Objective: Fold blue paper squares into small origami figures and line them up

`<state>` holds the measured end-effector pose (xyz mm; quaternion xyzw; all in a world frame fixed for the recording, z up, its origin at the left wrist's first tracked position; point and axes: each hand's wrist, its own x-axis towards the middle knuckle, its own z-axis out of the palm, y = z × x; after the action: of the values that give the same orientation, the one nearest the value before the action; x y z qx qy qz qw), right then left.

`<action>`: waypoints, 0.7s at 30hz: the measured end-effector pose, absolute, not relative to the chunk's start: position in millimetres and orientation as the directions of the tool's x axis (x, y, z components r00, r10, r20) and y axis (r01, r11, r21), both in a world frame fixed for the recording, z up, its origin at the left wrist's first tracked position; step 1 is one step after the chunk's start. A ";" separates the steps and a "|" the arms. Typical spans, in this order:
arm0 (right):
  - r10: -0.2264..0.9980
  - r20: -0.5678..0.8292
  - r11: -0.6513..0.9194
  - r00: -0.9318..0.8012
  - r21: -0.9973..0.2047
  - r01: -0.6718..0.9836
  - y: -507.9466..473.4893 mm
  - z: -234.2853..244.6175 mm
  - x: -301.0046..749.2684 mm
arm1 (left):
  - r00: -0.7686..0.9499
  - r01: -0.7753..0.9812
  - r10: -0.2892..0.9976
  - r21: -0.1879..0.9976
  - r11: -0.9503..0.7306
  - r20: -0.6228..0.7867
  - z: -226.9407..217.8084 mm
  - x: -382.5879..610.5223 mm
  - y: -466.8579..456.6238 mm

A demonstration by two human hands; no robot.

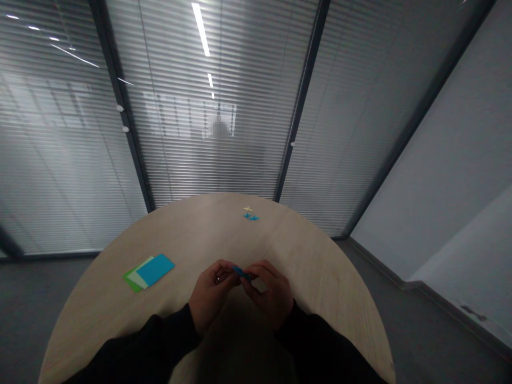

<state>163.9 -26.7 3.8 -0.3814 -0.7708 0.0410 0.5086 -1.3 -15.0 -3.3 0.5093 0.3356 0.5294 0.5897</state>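
Note:
Between my two hands is a small piece of folded blue paper (pixel 240 272), held over the near middle of the table. My left hand (pixel 211 290) pinches its left end with thumb and fingers. At the other end, the fingertips of my right hand (pixel 272 293) are closed on the same paper. Fingers cover part of it, so its full folded shape is hidden. A ring shows on my left hand.
Sheets of blue (pixel 156 270), pale and green paper (pixel 131 277) lie overlapped at the left of the round wooden table (pixel 200 229). Near the far edge sit small folded paper pieces, one yellow (pixel 247 209) and two blue (pixel 254 217). Glass panels with blinds (pixel 224 170) stand behind.

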 end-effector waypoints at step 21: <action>0.874 0.484 0.442 0.044 -0.829 0.343 -23.4 -8.7 159.1 | 0.161 -0.229 0.970 0.963 -0.144 0.183 -5.4 5.1 -16.1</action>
<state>159.1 -23.4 -8.7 -0.4697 -0.6475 0.2420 0.5491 5.1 -16.1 -5.4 0.5258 0.3520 0.5436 0.5514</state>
